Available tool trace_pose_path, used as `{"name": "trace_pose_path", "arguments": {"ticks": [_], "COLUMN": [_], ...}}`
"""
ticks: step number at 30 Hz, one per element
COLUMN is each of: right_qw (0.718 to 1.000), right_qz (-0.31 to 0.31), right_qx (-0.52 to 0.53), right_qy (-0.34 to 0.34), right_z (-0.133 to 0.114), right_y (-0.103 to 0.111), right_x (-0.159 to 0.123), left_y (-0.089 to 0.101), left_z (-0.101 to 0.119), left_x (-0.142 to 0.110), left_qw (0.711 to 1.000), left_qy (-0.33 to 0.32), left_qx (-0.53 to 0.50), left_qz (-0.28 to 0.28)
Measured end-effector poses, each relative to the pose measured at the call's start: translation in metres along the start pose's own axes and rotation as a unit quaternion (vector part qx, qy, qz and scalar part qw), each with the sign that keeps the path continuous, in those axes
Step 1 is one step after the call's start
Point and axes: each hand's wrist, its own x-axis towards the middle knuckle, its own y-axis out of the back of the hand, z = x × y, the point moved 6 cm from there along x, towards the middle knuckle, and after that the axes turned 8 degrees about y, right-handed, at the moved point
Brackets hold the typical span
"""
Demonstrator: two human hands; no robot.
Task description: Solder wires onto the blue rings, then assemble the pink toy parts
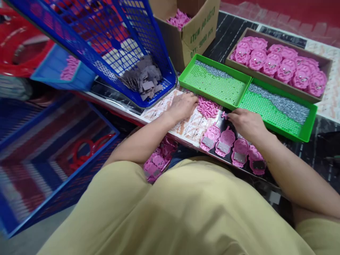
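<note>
Pinched in our right hand (247,121) is a small pink piece (224,115), while our left hand (184,105), whose grip we cannot tell, touches the pink pile (207,107) at its left, with four pink casings (225,142) lying nearer us.

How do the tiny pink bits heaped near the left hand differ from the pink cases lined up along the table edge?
The pink bits are small, while the pink cases are much larger. The bits lie in a loose heap; four cases lie side by side. The bits look plain pink, whereas the cases carry flat panels. Both are pink and lie on the table.
</note>
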Motion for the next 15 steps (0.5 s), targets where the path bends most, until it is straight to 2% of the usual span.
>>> {"name": "trace_pose_path", "arguments": {"ticks": [3, 6, 8, 10, 13, 15], "right_qw": [0.993, 0.991, 0.990, 0.993, 0.996, 0.968], "right_qz": [-0.083, -0.102, -0.106, -0.081, 0.020, 0.077], "right_qx": [-0.072, -0.083, -0.082, -0.055, 0.084, 0.235], "right_qy": [0.030, 0.036, 0.053, 0.062, 0.013, -0.040], "right_z": [-0.016, -0.019, -0.017, -0.010, 0.010, 0.028], "right_y": [0.003, 0.009, 0.009, 0.010, 0.016, 0.016], "right_x": [0.016, 0.022, 0.022, 0.020, 0.005, -0.013], "left_y": [0.002, 0.009, 0.013, 0.011, 0.004, -0.001], "left_z": [0.000, 0.004, 0.016, 0.034, 0.069, 0.092], "left_x": [-0.001, -0.011, -0.022, -0.038, -0.066, -0.085], "left_qw": [1.000, 0.998, 0.994, 0.986, 0.955, 0.927], "left_qy": [-0.005, -0.019, -0.057, -0.130, -0.270, -0.344], "left_qx": [0.000, -0.012, -0.027, -0.037, -0.057, -0.080], "left_qz": [0.018, 0.060, 0.087, 0.098, 0.114, 0.125]}}
